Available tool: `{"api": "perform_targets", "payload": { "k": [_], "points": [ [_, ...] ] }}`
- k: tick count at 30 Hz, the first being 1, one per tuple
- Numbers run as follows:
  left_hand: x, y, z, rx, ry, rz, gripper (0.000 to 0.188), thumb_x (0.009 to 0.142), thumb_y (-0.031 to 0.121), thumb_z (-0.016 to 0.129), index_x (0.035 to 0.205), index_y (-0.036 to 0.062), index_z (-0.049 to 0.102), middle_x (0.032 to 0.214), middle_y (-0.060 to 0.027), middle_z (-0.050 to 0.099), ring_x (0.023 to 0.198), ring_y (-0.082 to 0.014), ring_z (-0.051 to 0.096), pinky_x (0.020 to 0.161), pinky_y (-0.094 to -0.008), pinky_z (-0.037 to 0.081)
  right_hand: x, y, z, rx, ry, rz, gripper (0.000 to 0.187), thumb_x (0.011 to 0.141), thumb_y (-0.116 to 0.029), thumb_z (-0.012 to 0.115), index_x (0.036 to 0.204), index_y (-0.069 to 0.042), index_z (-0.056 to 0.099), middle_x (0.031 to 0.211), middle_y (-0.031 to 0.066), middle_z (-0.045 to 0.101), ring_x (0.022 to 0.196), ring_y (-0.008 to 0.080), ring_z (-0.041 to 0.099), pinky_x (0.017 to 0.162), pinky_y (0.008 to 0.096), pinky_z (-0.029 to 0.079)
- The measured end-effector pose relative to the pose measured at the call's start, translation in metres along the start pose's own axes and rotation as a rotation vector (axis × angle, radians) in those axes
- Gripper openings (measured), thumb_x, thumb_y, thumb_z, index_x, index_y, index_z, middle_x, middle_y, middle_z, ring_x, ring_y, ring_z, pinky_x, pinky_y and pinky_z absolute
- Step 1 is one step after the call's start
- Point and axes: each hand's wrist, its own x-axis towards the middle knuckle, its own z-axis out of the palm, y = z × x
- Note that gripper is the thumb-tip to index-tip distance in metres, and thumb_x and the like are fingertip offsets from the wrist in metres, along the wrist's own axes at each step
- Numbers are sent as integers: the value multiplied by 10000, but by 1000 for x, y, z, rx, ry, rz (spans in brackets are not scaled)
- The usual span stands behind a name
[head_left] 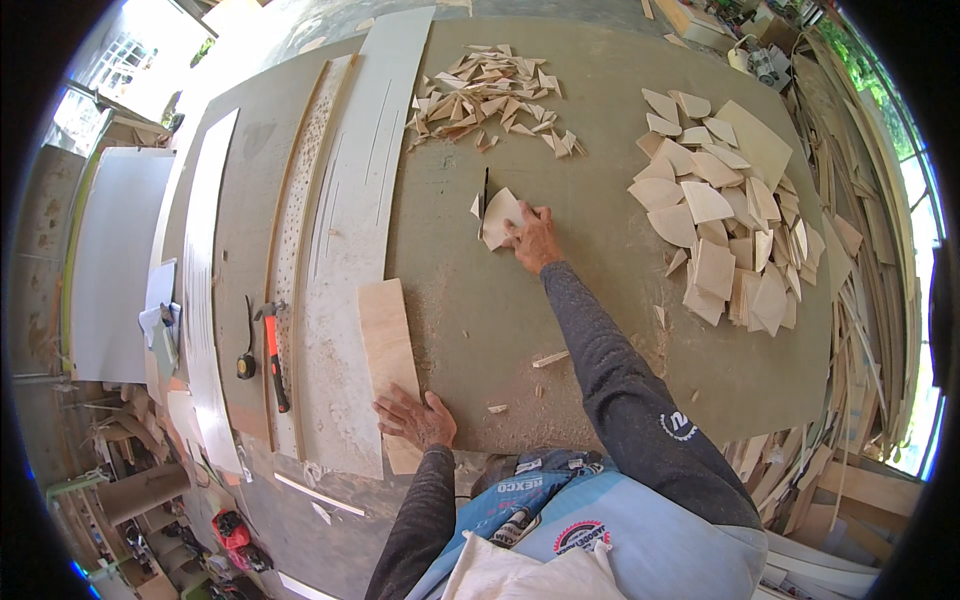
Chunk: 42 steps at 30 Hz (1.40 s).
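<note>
My right hand (535, 238) reaches to the middle of the greenish-brown tabletop (540, 330), its fingers closed on a pale flat plywood piece (498, 218). That piece sits against a thin dark saw blade (482, 215) standing up in a slot. A small pointed offcut (474, 206) lies on the blade's left side. Nearer to me, my left hand (420, 418) lies with fingers spread on a long plywood strip (385, 335). Whether the blade is turning, I cannot tell.
Many triangular offcuts (490, 95) are heaped at the far side, and a pile of curved plywood pieces (715, 205) covers the right. On the left lie a pale board (345, 240), an orange-handled hammer (273, 350) and a tape measure (246, 366). Sawdust and splinters dot the near tabletop.
</note>
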Motion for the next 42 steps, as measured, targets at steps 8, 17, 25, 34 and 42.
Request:
{"api": "perform_targets", "payload": {
  "k": [8,17,25,34,42],
  "points": [
    [0,-1,1,-18,25,-3,839,980,383,548,1634,88,113,1640,-306,90,1553,-452,23,1183,-702,62,5,0,7,57,58,40,352,846,-276,781,1178,-156,772,1433,149,502,1226,373,439,1023,494,418],
    [-1,2,-3,-22,17,-8,843,976,374,554,1628,75,112,1632,-320,96,1545,-473,24,1182,-699,51,0,-2,8,83,9,53,399,836,-292,796,1218,-181,762,1473,152,476,1254,371,430,1050,481,410],
    [0,0,-1,-16,7,-16,831,978,383,549,1624,81,123,1636,-308,105,1550,-459,22,1189,-688,55,-2,-9,7,28,1,93,408,855,-286,784,1247,-180,748,1483,146,467,1253,368,435,1054,483,411],
    [0,1,-2,-18,9,-16,830,979,390,548,1625,85,126,1640,-301,95,1552,-455,12,1187,-691,57,10,-7,6,35,-1,150,391,873,-315,770,1245,-197,748,1479,134,472,1276,357,415,1049,526,408],
    [1,2,-1,-12,7,-16,834,980,382,552,1627,83,120,1640,-307,89,1553,-454,5,1187,-692,55,-2,-12,9,36,16,140,382,850,-297,785,1214,-183,763,1500,123,456,1264,353,411,1077,463,403]
  ]
}}
